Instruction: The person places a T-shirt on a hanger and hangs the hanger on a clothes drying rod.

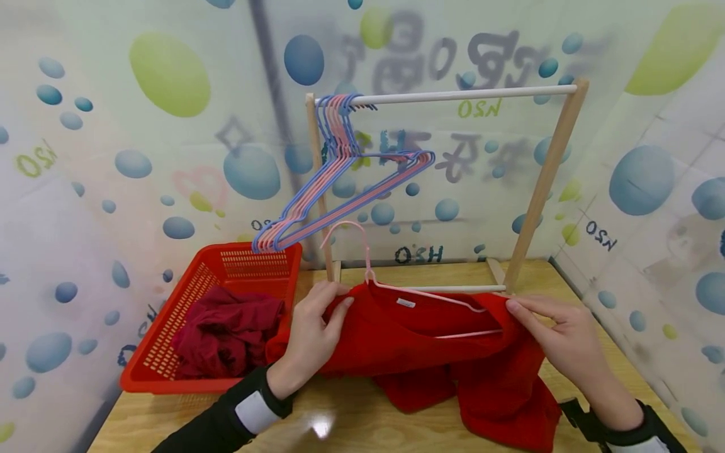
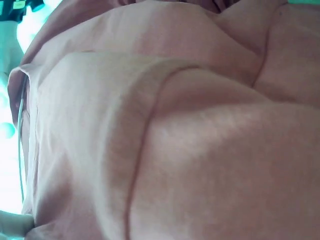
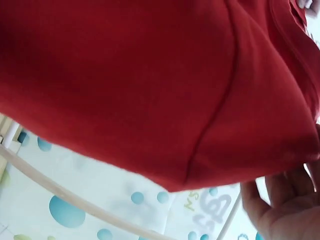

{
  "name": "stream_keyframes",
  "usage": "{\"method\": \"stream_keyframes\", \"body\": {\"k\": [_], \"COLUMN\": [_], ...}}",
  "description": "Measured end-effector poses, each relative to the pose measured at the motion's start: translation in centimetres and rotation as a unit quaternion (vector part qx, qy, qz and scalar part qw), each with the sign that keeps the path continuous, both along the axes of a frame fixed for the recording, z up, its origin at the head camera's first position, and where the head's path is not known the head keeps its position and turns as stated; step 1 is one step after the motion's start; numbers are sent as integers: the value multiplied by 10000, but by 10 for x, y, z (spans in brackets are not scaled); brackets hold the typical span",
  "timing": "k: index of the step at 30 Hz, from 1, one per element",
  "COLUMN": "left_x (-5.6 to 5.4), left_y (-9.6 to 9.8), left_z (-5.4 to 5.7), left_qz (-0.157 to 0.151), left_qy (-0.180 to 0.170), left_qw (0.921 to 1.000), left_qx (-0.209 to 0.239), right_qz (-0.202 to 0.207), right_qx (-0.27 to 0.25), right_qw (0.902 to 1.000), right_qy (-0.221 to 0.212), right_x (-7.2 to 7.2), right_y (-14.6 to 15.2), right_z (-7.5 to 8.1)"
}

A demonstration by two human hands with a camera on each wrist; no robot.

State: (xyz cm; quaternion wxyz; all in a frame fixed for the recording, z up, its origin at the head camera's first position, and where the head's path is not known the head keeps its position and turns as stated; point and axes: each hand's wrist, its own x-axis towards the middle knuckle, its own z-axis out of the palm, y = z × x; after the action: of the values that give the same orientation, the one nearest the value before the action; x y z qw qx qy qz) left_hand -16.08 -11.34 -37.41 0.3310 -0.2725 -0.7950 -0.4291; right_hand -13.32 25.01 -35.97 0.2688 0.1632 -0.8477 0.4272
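A red shirt (image 1: pixel 419 352) hangs between both hands, with a small white label inside its neckline. A pink hanger (image 1: pixel 368 264) sits in the neck opening, its hook standing up free at the left. My left hand (image 1: pixel 310 333) pinches the shirt by the neckline left of the hook. At the opposite shoulder, my right hand (image 1: pixel 566 333) pinches the cloth between thumb and fingers. Shirt fabric (image 2: pixel 200 150) fills most of the left wrist view, looking pale pink there. In the right wrist view, the right hand (image 3: pixel 287 210) shows at the shirt's lower right edge.
Several blue and pink hangers (image 1: pixel 340 170) hang at the left end of a rack's white rail (image 1: pixel 453 95). A red basket (image 1: pixel 164 314) at the left holds crumpled dark red cloth (image 1: pixel 232 330). Everything stands on a wooden table (image 1: pixel 340 421) against patterned walls.
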Motion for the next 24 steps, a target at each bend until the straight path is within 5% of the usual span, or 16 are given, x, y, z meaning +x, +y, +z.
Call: {"method": "stream_keyframes", "body": {"k": [11,24], "left_x": [5,5], "left_y": [9,15], "left_z": [-1,-3], "left_qz": [-140,-177], "left_qy": [80,-267], "left_qw": [9999,9995], "left_qx": [-4,56], "right_qz": [417,473], "right_qx": [205,387], "right_qw": [9958,9955], "right_qy": [789,725], "right_x": [-6,-9], "right_y": [-21,-33], "right_z": [-6,-6]}}
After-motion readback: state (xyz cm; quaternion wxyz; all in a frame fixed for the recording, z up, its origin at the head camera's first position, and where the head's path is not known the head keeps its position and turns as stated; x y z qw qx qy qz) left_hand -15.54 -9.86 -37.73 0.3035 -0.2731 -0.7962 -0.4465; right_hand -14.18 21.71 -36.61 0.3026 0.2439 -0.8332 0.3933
